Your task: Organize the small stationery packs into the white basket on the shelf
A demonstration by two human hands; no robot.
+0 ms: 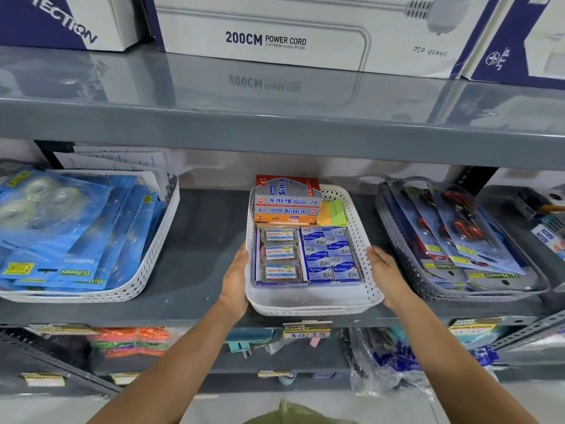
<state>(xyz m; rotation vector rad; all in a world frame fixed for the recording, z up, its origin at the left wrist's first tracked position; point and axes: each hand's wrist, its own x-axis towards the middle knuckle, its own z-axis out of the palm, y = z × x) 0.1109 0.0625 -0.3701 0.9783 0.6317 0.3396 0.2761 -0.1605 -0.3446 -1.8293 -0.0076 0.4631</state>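
Three baskets [308,302], two hands [234,280]

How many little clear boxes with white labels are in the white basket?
3. The clear boxes sit in one column on the left side of the white basket: one at the back, one in the middle, one nearest the front. More may be hidden underneath.

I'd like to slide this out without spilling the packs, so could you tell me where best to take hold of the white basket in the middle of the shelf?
Grip the white basket by its two long side walls near the front, coming in from the front, as the left hand and right hand sit now. The rear is stacked high with boxes, and neighbouring trays flank it, so only the front corners are free.
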